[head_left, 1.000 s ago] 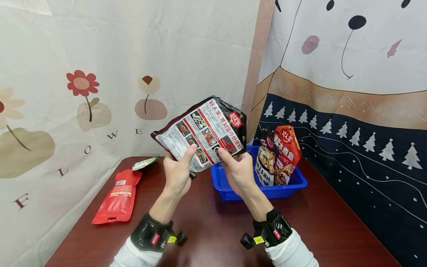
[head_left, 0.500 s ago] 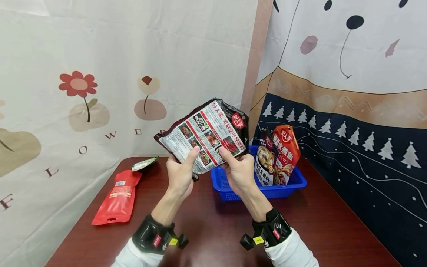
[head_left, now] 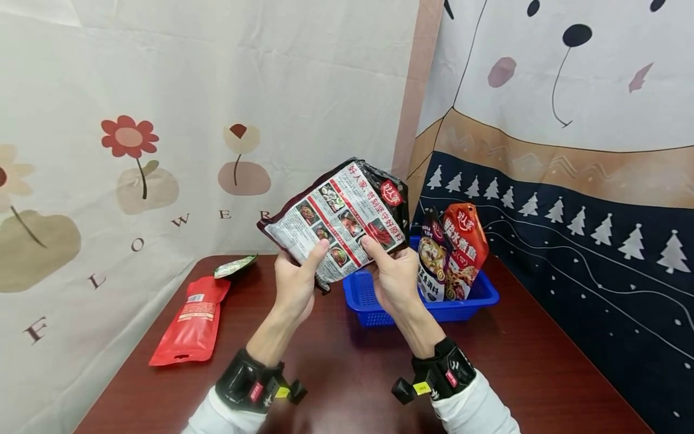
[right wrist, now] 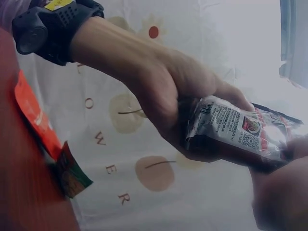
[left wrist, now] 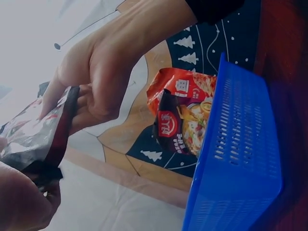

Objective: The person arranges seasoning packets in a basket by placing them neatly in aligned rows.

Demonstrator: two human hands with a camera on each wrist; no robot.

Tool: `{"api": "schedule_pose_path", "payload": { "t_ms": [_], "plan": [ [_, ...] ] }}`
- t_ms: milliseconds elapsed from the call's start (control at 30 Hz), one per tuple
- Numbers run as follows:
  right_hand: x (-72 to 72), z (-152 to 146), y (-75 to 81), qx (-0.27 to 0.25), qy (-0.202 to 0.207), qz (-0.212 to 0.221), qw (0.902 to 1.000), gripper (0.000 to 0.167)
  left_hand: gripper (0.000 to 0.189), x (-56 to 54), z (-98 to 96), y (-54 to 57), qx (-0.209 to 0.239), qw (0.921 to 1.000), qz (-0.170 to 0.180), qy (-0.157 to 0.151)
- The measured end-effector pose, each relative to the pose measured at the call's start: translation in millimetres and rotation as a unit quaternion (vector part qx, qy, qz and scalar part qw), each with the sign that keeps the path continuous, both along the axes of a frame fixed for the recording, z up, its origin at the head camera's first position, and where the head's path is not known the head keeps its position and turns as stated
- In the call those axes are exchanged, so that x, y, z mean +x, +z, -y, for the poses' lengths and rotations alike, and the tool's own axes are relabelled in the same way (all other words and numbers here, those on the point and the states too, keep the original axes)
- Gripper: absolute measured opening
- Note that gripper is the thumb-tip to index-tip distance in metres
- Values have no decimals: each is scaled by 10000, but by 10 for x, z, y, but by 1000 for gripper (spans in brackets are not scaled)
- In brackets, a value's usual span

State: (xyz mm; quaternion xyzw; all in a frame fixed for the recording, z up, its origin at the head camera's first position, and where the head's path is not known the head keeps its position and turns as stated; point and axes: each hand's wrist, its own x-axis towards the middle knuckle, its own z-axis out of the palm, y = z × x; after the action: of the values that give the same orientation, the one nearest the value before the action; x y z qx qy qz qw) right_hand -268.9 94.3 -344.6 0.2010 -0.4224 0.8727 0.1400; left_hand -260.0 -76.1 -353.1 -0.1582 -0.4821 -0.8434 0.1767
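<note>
Both hands hold a black seasoning packet (head_left: 347,217) up above the table, its printed white-and-red back facing me. My left hand (head_left: 295,283) grips the lower left edge, thumb on the printed side and fingers behind. On the lower right edge, my right hand (head_left: 394,277) grips in the same way. In the left wrist view the packet (left wrist: 36,134) is seen edge-on between the hands; the right wrist view shows the packet's (right wrist: 231,125) small print. The fingers behind it are mostly hidden in the head view.
Behind the right hand stands a blue basket (head_left: 455,310) holding a dark packet (head_left: 432,259) and a red packet (head_left: 465,250) upright. On the left of the brown table (head_left: 347,374) lie a red pouch (head_left: 190,322) and a small green packet (head_left: 234,266). Printed curtains hang behind.
The packet and both hands have shifted slightly right in the head view. The grip looks the same, and the basket and the things on the table have stayed put.
</note>
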Motion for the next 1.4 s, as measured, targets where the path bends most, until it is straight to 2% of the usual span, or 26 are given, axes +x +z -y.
{"api": "schedule_pose_path", "payload": {
  "t_ms": [133,233,367,467,567,667,733,800,900,1033,1267,1400],
  "plan": [
    [-32,-100,48,6,-290,-187,9994,29,43,-34,87,34,53,9998,-191,-37],
    [-47,-227,88,343,-459,-398,9976,30,42,-67,199,60,14,9993,-276,238],
    [-52,-429,143,1331,-491,-691,9875,30,40,-89,367,103,-489,9950,-529,698],
    [-45,-561,179,2262,-476,-916,9686,34,40,-91,470,135,-1206,9874,-734,716],
    [-35,-647,199,3137,-539,-1047,9422,35,41,-85,538,149,-2178,9724,-692,480],
    [-28,-689,204,3771,-577,-1029,9186,30,42,-73,559,145,-2904,9552,-550,-139],
    [-30,-701,204,4017,-503,-1015,9087,28,41,-67,553,132,-3183,9452,-424,-590],
    [-32,-713,206,4184,-427,-1022,9015,26,39,-65,535,116,-3277,9398,-240,-942],
    [-31,-736,211,4365,-302,-1090,8926,25,37,-79,507,84,-3401,9337,-64,-1115],
    [-23,-761,220,4516,-157,-1180,8843,24,36,-106,478,40,-3455,9312,-52,-1158],
    [-25,-779,230,4614,5,-1286,8778,21,34,-121,430,-19,-3178,9399,-197,-1234],
    [-20,-787,231,4659,63,-1283,8754,19,35,-114,411,-35,-3094,9434,-146,-1183]
  ]
}}
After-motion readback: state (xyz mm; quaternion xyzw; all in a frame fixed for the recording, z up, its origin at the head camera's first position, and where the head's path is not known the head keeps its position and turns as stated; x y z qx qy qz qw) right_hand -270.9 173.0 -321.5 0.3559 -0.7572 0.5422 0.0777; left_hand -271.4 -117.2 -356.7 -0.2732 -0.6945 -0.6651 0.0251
